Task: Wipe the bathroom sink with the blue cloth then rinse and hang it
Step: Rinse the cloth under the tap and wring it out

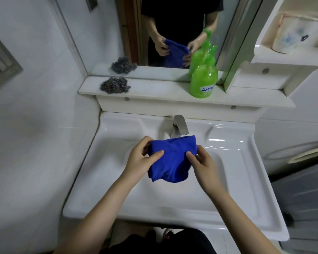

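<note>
The blue cloth [171, 158] is bunched up and held in the air over the basin of the white bathroom sink [106, 162], just in front of the metal faucet [180, 126]. My left hand [141, 160] pinches its left side with thumb and fingers. On the cloth's right side, my right hand [200, 162] grips the fabric. The cloth's lower part hangs loose between my hands. No water runs from the faucet that I can see.
A white shelf [154, 90] behind the sink carries a steel wool pad [116, 85] and a green soap bottle [203, 77]. The mirror [103, 33] stands above it. A side shelf with a cup [294, 33] is at upper right; a wall outlet [0, 61] is at left.
</note>
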A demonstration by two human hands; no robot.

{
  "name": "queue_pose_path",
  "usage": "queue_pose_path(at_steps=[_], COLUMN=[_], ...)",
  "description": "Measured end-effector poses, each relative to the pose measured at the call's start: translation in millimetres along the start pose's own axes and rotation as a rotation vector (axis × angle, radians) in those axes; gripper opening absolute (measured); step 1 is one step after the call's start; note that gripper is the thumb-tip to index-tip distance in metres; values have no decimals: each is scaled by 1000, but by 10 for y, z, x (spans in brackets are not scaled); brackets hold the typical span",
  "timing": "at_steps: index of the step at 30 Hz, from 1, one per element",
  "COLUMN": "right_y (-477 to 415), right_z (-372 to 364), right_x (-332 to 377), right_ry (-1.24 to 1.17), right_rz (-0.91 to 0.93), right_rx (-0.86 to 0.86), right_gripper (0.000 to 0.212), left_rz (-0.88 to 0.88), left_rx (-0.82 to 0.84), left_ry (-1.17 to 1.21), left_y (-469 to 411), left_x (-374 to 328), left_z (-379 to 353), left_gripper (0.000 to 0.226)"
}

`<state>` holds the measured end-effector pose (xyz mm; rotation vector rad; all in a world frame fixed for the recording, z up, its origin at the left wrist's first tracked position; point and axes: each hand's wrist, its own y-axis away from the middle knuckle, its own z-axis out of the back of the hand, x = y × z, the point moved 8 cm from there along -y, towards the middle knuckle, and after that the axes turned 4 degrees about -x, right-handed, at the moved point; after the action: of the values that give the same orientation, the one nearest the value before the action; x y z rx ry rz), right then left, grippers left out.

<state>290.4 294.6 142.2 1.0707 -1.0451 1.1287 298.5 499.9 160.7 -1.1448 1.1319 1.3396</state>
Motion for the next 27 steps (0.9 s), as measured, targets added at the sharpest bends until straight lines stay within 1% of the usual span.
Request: queue_pose_path(at_steps=[1, 2, 3, 4, 5, 6, 7, 9, 11, 12, 14, 16, 17, 19, 20, 22, 24, 26, 27], right_y=[-18, -24, -13, 10, 54, 98, 120, 108, 75, 82, 104, 94, 77, 17, -11, -62, -120, -168, -175], right_z=[41, 76, 55, -40, -174, -285, -361, -411, -393, -383, -368, -337, -306, -171, -72, 167, 375, 476, 498], right_x=[-31, -63, -86, -98, -73, -21, 28, 71, 56, 36, 13, -12, -5, 18, 27, 14, -29, -128, -201], right_ry=[91, 129, 68, -74, -215, -299, -314, -315, -273, -264, -273, -254, -230, -174, -150, -100, 23, 206, 274], right_rz=[-34, -89, -167, -258, -331, -366, -357, -285, -212, -198, -194, -181, -165, -138, -130, -122, -92, -62, -76], right_rx=[-62, -121, -128, -68, 36, 129, 191, 190, 138, 123, 114, 121, 123, 85, 52, -16, -55, -48, -42], right_gripper=[10, 18, 28, 37, 44, 48, 48, 36, 23, 22, 22, 21, 22, 24, 22, 20, 21, 23, 22], left_rz=[-34, -61, -85, -111, -141, -165, -181, -167, -57, 6, 48, 18, 9, -16, -38, -79, -104, -119, -119], left_rx=[-25, -46, -57, -57, -46, -25, 0, 44, 82, 91, 63, -14, -50, -100, -118, -140, -149, -145, -139], left_ry=[-31, -58, -87, -123, -166, -208, -242, -274, -200, -130, -52, -109, -130, -156, -189, -299, -369, -384, -385], left_y=[9, 24, 43, 66, 88, 114, 136, 181, 234, 254, 254, 199, 163, 94, 61, 14, -2, 14, 31], left_x=[-25, -53, -79, -104, -122, -131, -119, -84, -10, 28, 59, 48, 47, 26, 4, -15, -17, 4, 21], left_z=[-8, -31, -69, -119, -175, -224, -256, -271, -255, -246, -194, -85, -18, 126, 197, 336, 445, 467, 436], left_gripper=[22, 24, 26, 27, 28, 28, 29, 31, 36, 37, 25, 7, 5, 5, 6, 8, 8, 9, 10])
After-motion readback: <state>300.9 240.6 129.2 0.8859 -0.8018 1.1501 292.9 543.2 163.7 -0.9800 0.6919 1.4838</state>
